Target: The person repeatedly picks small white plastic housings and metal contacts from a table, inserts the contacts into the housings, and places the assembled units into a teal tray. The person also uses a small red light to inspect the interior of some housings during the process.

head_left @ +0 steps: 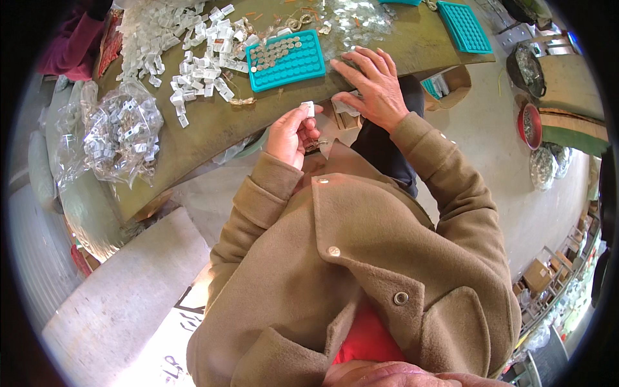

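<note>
Between the thumb and fingers of my left hand [290,134] is a small white plastic piece [310,109], held up just off the table's front edge. Some small things also seem to lie in that palm, too small to name. My right hand [377,90] reaches over the table edge with its fingers spread, close to a scatter of small clear plastic pieces [356,27]. Left of those fingers lies a teal tray [284,79] with rows of round pockets; silvery discs [274,51] fill part of it. Beyond my left hand spreads a pile of white plastic pieces [205,68].
A clear bag of white pieces [122,132] sits at the table's left. Another teal tray [465,29] lies at the right corner, above a cardboard box [451,90]. A purple sleeve [74,45] shows another person at far left. A red bowl [530,126] stands at right.
</note>
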A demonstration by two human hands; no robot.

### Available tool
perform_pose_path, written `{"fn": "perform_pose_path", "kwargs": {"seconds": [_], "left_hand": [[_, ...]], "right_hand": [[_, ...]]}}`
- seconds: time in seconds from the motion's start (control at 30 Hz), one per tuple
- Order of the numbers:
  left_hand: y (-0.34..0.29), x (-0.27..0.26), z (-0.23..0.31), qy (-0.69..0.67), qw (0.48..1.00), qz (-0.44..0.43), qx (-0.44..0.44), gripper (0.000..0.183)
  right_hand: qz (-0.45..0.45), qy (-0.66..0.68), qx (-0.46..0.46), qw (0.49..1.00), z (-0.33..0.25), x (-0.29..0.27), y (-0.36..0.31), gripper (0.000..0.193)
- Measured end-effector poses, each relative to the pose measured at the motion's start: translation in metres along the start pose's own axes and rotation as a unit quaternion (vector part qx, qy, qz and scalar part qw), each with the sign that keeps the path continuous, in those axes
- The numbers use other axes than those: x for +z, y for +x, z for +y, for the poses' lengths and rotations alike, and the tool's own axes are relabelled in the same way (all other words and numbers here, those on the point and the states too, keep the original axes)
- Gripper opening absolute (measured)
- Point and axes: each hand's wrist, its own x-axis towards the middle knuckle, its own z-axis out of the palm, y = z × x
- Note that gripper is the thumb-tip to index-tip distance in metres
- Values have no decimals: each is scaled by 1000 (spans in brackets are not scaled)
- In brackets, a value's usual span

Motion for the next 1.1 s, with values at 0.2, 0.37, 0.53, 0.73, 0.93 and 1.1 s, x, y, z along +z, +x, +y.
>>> {"fn": "perform_pose_path", "kwargs": {"seconds": [0.2, 0.37, 0.53, 0.73, 0.93, 1.1], "left_hand": [[-1, -1, -2, -1, 1000, 1, -2, 28], [-4, -2, -1, 27, 999, 15, -27, 33], [-4, 2, -3, 28, 999, -6, -13, 32], [1, 10, -3, 18, 999, -24, -15, 33], [10, 17, 5, -26, 998, -50, -11, 41], [9, 28, 13, -77, 993, -85, -30, 35]], "right_hand": [[10, 12, -31, 999, 1, 2, -5, 36], [57, 45, -46, 996, 8, 8, -19, 28], [126, 115, -82, 982, 20, 14, -23, 28], [64, 93, -13, 994, 31, 7, -6, 13], [20, 201, 165, 965, 28, -5, 18, 11], [-16, 594, 313, 740, 2, -21, 20, 11]]}}
